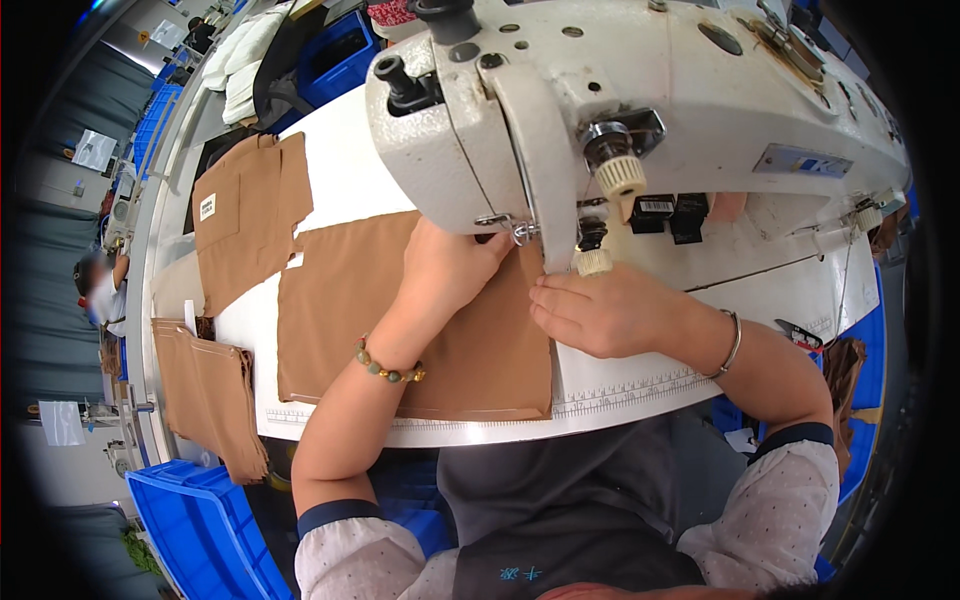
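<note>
A brown fabric panel lies on the white sewing table, its upper right part under the head of a white sewing machine. On top of the panel rests my left hand, its thumb close to the metal presser foot. The machine head hides most of that hand's fingers. My right hand has curled fingers, closed on the panel's right edge just below the presser foot. Whether the needle is in the cloth is hidden.
Another brown piece with a pocket and white label lies at the far left. Folded brown pieces hang over the table's left edge, above a blue crate. Small black tags sit beneath the machine arm; snips lie at right.
</note>
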`<action>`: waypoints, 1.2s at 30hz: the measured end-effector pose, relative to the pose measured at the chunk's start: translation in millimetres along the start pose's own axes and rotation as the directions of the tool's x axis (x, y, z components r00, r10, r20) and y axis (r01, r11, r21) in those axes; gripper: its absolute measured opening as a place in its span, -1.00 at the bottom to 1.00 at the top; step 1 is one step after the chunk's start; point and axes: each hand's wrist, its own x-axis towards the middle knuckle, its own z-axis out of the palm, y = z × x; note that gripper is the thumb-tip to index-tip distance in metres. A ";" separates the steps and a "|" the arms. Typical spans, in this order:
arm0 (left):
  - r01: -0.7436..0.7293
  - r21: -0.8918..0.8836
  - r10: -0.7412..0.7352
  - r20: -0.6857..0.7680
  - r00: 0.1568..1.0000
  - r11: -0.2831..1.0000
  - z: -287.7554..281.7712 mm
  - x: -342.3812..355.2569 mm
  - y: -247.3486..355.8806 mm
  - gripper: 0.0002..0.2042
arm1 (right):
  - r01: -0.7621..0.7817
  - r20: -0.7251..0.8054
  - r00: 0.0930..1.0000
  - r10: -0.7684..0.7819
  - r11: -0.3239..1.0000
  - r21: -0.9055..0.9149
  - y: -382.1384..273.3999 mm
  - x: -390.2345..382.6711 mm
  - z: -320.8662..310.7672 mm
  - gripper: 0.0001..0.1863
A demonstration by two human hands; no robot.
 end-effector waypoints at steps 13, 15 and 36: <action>-0.358 -0.002 0.353 0.177 0.919 0.934 -31.9 -117.4 37.9 -0.51 | -0.082 -0.016 0.996 0.086 0.983 0.167 -66.9 -3.8 -13.7 -0.83; -0.348 0.066 0.336 0.145 0.930 0.935 -20.6 -132.7 44.3 -0.57 | -0.128 -0.096 0.984 0.147 0.976 0.177 -76.0 -0.1 -14.1 -0.82; -0.663 0.511 0.800 -0.086 0.593 0.547 -13.3 -149.6 24.5 -0.86 | -0.235 -0.144 0.955 0.258 0.959 0.157 -89.8 -1.6 -30.3 -0.75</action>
